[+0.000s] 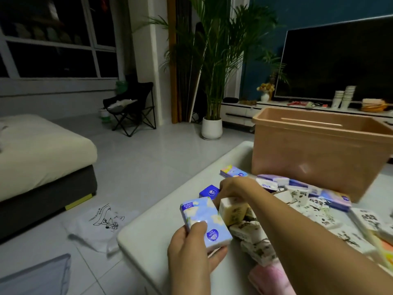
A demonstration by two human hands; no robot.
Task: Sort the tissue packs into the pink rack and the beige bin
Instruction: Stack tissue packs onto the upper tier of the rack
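Note:
My left hand point(192, 255) grips a light-blue tissue pack point(205, 222) with yellow flowers, thumb on top, near the white table's point(148, 237) left front edge. My right hand point(236, 189) reaches across from the right, fingers curled over a cream pack point(232, 211); beside it lies a dark-blue pack point(209, 191). A heap of white packs with ink prints point(255, 243) spreads to the right. The beige bin point(308, 154) stands behind the heap. A pink object, perhaps the rack point(270, 279), shows at the bottom edge under my right forearm.
A colourful pack point(232, 171) and purple-white packs point(272, 180) lie in front of the bin. On the floor left of the table lies a white printed bag point(100, 224). A bed point(42, 158), folding chair point(133, 105), potted palm point(212, 126) and TV stand lie beyond.

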